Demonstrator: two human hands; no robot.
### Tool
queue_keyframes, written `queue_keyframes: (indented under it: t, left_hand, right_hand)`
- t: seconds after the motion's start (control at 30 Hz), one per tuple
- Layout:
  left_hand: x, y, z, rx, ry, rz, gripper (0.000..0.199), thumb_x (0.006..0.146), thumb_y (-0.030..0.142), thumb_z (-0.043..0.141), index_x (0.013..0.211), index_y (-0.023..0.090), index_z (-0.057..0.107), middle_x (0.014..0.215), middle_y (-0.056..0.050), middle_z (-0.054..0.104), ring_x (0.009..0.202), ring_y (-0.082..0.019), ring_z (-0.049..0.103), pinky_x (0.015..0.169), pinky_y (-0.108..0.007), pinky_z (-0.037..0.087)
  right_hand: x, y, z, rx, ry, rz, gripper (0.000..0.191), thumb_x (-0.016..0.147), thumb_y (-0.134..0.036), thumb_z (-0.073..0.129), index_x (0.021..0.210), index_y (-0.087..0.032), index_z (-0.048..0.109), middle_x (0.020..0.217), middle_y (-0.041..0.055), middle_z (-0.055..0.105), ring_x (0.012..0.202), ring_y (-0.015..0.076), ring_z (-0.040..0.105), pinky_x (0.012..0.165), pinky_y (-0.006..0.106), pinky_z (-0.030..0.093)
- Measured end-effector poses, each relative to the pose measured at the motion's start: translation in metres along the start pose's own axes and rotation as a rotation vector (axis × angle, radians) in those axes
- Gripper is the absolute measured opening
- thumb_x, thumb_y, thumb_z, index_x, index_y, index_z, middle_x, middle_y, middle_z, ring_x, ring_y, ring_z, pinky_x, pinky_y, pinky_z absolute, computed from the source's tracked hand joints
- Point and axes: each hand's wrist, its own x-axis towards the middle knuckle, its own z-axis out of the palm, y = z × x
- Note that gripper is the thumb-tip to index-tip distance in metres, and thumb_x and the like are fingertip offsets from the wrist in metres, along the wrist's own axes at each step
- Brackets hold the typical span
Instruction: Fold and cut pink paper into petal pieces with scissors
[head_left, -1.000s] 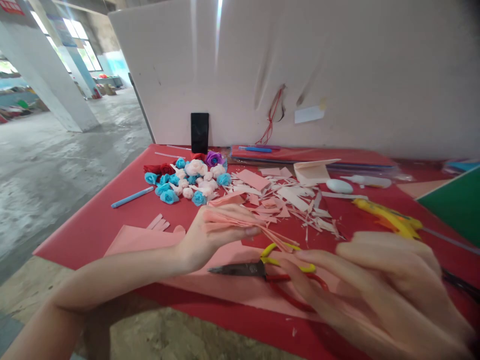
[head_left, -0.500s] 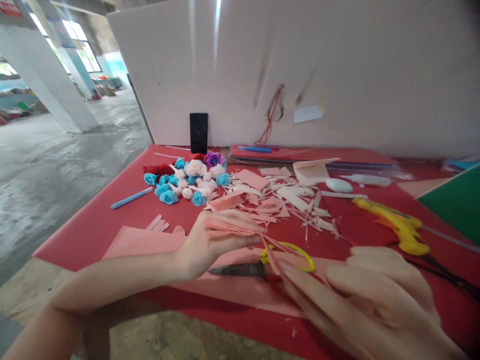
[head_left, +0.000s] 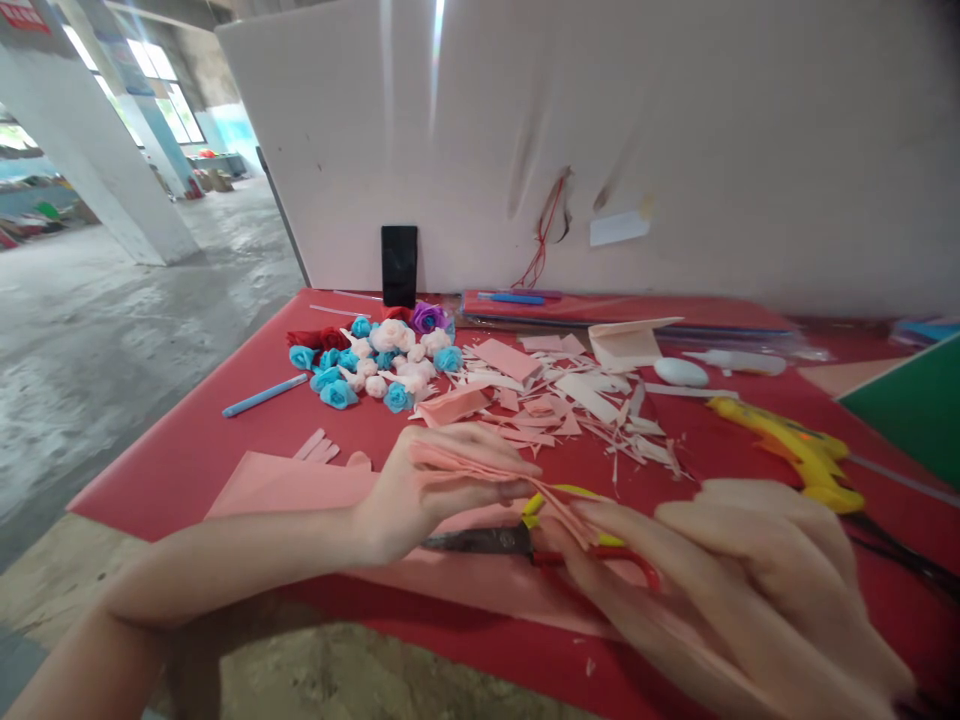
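Note:
A stack of folded pink crepe paper [head_left: 472,464] stretches between my two hands above the table. My left hand [head_left: 405,500] is closed on its left end, with the layers between thumb and fingers. At the other end, the thumb and forefinger of my right hand [head_left: 720,580] pinch the paper. Below the paper lie scissors [head_left: 487,541] with dark blades and a yellow and a red handle loop, partly hidden by my right fingers. They rest on a larger sheet of pink paper [head_left: 292,488] spread along the table's near side.
Blue, white, red and purple paper flowers [head_left: 382,362] are heaped at the back left, near a blue pen [head_left: 264,396] and an upright phone [head_left: 399,266]. Paper scraps [head_left: 555,390] cover the middle. To the right lies a yellow glue gun [head_left: 795,450] with its cord, near a green board [head_left: 915,410].
The right end of the crepe paper has swung from spread, hanging layers to a tighter stack. My right fingers have shifted along it, uncovering the red scissor handle. My left hand has hardly moved.

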Motion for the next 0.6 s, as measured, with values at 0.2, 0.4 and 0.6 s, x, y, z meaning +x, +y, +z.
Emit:
queue_keyframes:
  t: [0.2, 0.4, 0.6]
  left_hand:
    - [-0.002, 0.003, 0.000, 0.014, -0.036, -0.016, 0.013, 0.071, 0.017, 0.068, 0.081, 0.023, 0.072, 0.080, -0.002, 0.067, 0.074, -0.012, 0.061, 0.068, -0.023, 0.051]
    - [-0.002, 0.003, 0.000, 0.094, -0.068, -0.004, 0.013, 0.072, 0.016, 0.066, 0.082, 0.021, 0.072, 0.084, -0.004, 0.068, 0.079, -0.014, 0.062, 0.073, -0.023, 0.052]
    - [-0.002, 0.003, 0.000, 0.163, -0.064, 0.020, 0.012, 0.072, 0.014, 0.066, 0.081, 0.018, 0.072, 0.083, -0.005, 0.068, 0.079, -0.014, 0.062, 0.077, -0.025, 0.052]
  right_hand:
    - [-0.009, 0.000, -0.002, -0.028, -0.044, -0.097, 0.030, 0.081, -0.005, 0.047, 0.102, -0.023, 0.059, 0.077, -0.0011, 0.067, 0.073, 0.0174, 0.055, 0.074, 0.034, 0.036]
    - [-0.010, -0.004, 0.003, -0.031, 0.023, -0.106, 0.042, 0.080, 0.002, 0.045, 0.097, -0.032, 0.063, 0.088, -0.0102, 0.070, 0.067, 0.0120, 0.059, 0.074, 0.029, 0.040]
    - [-0.016, -0.006, 0.019, 0.022, 0.154, -0.056, 0.022, 0.081, -0.015, 0.053, 0.092, -0.032, 0.062, 0.087, -0.0078, 0.070, 0.066, 0.0146, 0.060, 0.071, 0.031, 0.043]
